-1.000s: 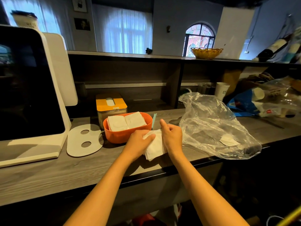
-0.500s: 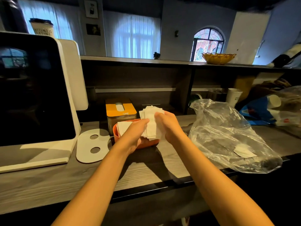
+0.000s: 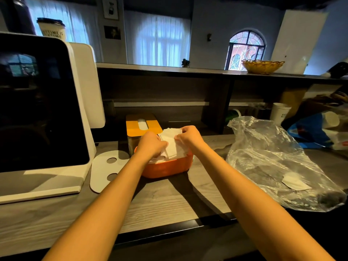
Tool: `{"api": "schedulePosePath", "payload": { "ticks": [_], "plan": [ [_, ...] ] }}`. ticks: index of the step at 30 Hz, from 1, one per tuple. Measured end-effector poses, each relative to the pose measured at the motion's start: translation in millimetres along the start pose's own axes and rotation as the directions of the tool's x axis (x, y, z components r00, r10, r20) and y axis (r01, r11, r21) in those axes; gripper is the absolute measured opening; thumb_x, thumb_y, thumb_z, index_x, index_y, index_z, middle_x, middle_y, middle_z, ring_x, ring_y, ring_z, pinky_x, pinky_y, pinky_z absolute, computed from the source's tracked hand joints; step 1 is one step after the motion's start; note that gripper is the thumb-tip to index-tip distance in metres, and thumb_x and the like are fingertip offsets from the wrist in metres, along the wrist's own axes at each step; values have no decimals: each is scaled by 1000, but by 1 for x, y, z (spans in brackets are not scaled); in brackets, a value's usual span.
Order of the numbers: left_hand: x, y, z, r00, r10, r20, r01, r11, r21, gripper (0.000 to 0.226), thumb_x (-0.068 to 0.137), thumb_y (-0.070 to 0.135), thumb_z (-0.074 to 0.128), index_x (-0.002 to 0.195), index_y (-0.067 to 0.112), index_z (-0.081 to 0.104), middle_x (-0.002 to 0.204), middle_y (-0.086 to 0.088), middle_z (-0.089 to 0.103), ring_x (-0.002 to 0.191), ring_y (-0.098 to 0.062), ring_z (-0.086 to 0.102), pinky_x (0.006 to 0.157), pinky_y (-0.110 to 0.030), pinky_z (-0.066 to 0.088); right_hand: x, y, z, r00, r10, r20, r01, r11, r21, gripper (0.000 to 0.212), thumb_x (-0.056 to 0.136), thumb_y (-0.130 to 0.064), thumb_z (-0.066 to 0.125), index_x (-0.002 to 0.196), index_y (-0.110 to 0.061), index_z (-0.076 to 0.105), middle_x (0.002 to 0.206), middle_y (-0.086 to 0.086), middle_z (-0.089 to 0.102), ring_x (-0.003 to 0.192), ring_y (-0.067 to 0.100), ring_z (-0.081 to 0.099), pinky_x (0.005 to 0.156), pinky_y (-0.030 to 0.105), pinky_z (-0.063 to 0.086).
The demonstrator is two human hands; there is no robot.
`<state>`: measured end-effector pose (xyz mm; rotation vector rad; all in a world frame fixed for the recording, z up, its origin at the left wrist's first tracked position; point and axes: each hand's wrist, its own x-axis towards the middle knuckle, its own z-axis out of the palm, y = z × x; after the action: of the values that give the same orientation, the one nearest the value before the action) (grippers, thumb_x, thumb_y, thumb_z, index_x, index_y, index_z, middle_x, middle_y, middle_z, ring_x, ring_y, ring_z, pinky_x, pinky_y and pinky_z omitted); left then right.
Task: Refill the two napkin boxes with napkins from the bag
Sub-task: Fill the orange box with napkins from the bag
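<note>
1. Readable writing: the lidded paper cup (image 3: 51, 29) standing above the screen (image 3: 37, 102) shows "TIME IS" on its side, with a cut-off second line below it. The white cup (image 3: 280, 113) on the low shelf right of the orange box carries dark letters too small to read.
2. The orange box (image 3: 165, 167) sits on the tabletop (image 3: 169, 200), open at the top, with white napkins already lying inside.
3. The left hand (image 3: 151, 145) reaches over the orange box's left rim, knuckles up, fingers curled down onto the napkin stack (image 3: 174, 144); its grip is closed on the stack's left edge.
4. The right hand (image 3: 189, 135) comes in over the box's right side, fingers bent, pinching the stack's upper right corner; its grip is clamped on the napkins too.
5. The stack is tilted, its lower end down in the orange box and its upper end raised above the rim.
6. Both forearms stretch forward from the near edge and converge at the orange box.
7. The yellow-lidded box (image 3: 143, 125) stands just behind the orange box, to its left, a napkin showing in its lid slot.
8. The clear bag (image 3: 273, 159) lies right of the orange box, crumpled, with one napkin (image 3: 294, 182) inside near its near end.
9. A white card with two holes (image 3: 107, 169) lies flat left of the orange box.
</note>
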<state>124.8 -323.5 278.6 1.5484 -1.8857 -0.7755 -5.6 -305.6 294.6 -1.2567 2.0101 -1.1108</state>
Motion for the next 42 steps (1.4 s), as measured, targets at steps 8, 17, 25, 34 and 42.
{"api": "schedulePosePath", "payload": {
  "ticks": [8, 17, 25, 34, 42],
  "plan": [
    [6, -9, -5, 998, -61, -7, 60, 996, -70, 33, 99, 29, 51, 91, 0, 66, 84, -18, 70, 71, -29, 68, 67, -37, 57, 1, 8, 1, 948, -300, -107, 260, 922, -286, 43, 94, -14, 62, 136, -11, 54, 131, 10, 60, 119, 22, 58, 96, 30, 47],
    [-5, -1, -9, 949, -234, 212, 288, 917, -275, 64, 104, 54, 19, 149, 12, 36, 131, -20, 58, 119, -37, 57, 99, -49, 42, -14, -2, 12, 942, -56, 329, 136, 965, -224, 50, 107, -35, 25, 132, 2, 47, 131, 28, 54, 117, 37, 55, 104, 45, 42],
    [-38, 33, -1, 965, 90, -245, -125, 984, -129, 53, 106, 46, 21, 97, 13, 61, 88, -4, 61, 80, -16, 55, 66, -29, 43, -22, -4, -11, 988, -153, 13, 149, 975, 167, 40, 103, -39, 41, 107, -10, 67, 113, 15, 68, 95, 21, 63, 91, 37, 51],
    [-99, 97, 94, 893, 449, 13, -374, 759, -533, 36, 104, 39, 34, 99, 19, 64, 98, -5, 64, 96, -19, 61, 91, -53, 51, -82, 105, -127, 881, -113, -459, 277, 910, 308, 37, 101, -30, 44, 80, -16, 70, 82, 9, 71, 80, 21, 66, 74, 37, 52],
    [-103, 131, 189, 811, 572, 125, -468, 762, -448, 34, 103, 34, 40, 105, 14, 68, 105, -2, 68, 103, -19, 61, 97, -45, 47, -89, 199, -199, 846, 18, -533, 58, 990, 125, 54, 104, -41, 36, 94, -3, 74, 94, 7, 72, 89, 22, 65, 79, 33, 43]
  ]
}}
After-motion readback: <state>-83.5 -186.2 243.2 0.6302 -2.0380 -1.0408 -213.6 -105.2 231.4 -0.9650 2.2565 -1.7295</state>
